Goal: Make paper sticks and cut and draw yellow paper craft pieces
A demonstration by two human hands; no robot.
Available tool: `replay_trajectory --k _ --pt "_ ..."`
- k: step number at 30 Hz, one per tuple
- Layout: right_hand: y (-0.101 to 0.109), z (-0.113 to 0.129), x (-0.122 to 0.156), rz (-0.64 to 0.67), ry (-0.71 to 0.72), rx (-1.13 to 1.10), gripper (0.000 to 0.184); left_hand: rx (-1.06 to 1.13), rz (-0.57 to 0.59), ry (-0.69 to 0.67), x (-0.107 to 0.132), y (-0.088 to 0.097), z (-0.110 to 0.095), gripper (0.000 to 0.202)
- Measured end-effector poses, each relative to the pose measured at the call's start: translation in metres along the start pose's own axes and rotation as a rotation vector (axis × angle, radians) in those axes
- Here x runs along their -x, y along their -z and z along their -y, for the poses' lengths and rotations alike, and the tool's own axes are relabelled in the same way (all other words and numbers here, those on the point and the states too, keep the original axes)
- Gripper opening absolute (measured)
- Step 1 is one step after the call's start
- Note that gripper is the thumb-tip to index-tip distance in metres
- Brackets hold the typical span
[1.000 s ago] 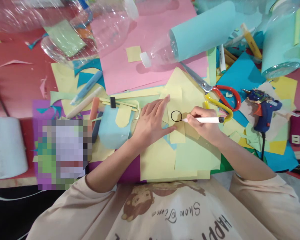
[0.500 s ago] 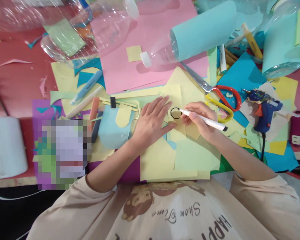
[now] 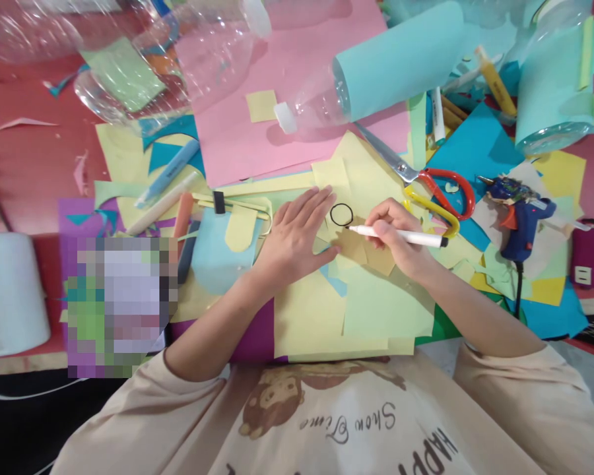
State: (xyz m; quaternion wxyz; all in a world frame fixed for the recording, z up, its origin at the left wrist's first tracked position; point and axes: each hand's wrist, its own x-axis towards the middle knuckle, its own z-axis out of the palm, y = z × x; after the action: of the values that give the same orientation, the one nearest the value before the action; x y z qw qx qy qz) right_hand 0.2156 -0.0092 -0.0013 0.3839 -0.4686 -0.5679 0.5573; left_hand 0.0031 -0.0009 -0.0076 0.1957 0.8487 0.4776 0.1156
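Observation:
My right hand (image 3: 396,237) is closed round a white marker (image 3: 410,236) with a black end, its dark tip pointing left. That tip is just below a black circle (image 3: 341,215) drawn on a pale yellow piece of paper (image 3: 332,175). Left of the circle, my left hand (image 3: 297,231) lies flat on the paper with its fingers stretched out and thumb apart. Beside it on the left is a light blue paper piece (image 3: 218,264) with a rounded lower edge. Scissors (image 3: 416,175) with red and yellow handles lie above my right hand.
A blue glue gun (image 3: 522,224) lies at right. A bottle wrapped in turquoise paper (image 3: 400,63) lies on pink paper (image 3: 257,148); another wrapped bottle (image 3: 554,86) stands at far right. Clear bottles (image 3: 208,59) are at upper left, a white roll (image 3: 10,297) at far left.
The marker has tilted flatter, its tip moving down and left from the circle's right edge to below it. The yellow paper with the circle has shifted slightly up and turned.

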Motion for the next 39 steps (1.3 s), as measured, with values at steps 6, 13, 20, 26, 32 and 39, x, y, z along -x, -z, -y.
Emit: replay_trajectory --k 6,13,20,26,32,39 --pt "-0.0023 0.0004 0.0004 0.022 -0.016 0.131 0.024 0.013 0.056 -0.027 -0.0009 0.0037 -0.0012 0.067" --pt "-0.0032 0.0029 -0.0020 0.007 0.026 0.208 0.024 0.002 0.056 -0.030 -0.0013 0.0040 -0.0018 0.068" --pt "-0.0045 0.0036 -0.0021 0.026 0.027 0.263 0.025 -0.001 0.059 -0.033 -0.0010 0.0032 -0.0016 0.069" --pt "-0.0045 0.0037 -0.0011 0.046 0.032 0.255 0.024 0.005 0.070 -0.008 -0.0022 0.0043 -0.0029 0.057" --pt "-0.0044 0.0016 -0.0012 0.080 0.025 0.262 0.027 -0.006 0.058 -0.008 -0.0028 0.0026 -0.0030 0.055" --pt "-0.0044 0.0050 -0.0002 0.137 0.040 0.273 0.027 -0.013 0.048 -0.014 -0.0022 0.0015 -0.0016 0.055"
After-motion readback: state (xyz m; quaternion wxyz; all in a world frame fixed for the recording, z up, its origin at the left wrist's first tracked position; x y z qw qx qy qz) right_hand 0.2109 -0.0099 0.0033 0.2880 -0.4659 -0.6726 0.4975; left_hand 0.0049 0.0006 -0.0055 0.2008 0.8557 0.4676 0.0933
